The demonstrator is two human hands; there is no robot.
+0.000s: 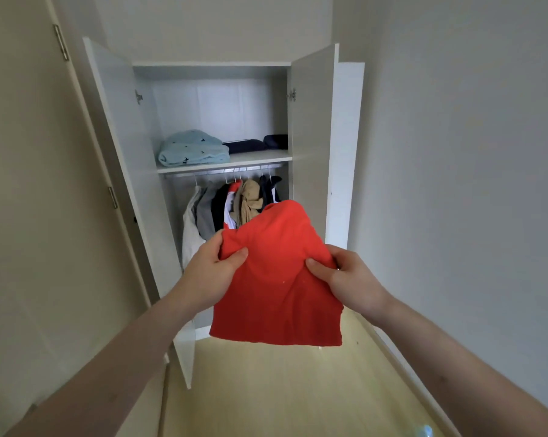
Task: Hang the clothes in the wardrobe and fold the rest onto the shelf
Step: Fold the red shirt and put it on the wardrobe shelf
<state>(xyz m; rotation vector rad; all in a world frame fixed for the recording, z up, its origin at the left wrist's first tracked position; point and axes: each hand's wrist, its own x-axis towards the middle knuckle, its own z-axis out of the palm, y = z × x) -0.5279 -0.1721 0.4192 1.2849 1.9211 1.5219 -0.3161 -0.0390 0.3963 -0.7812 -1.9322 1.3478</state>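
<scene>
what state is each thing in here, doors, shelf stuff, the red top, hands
left wardrobe door: open
right wardrobe door: open
light blue garment: folded, on the shelf
dark items: lying on the shelf
hanging clothes: on the rail, on hangers
red garment: folded, held up in front of the wardrobe
left hand: grips the red garment
right hand: grips the red garment

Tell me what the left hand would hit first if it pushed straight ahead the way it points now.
Probably the hanging clothes under the shelf: the left hand, gripping the red garment, points up toward them. Depth is unclear from one view.
</scene>
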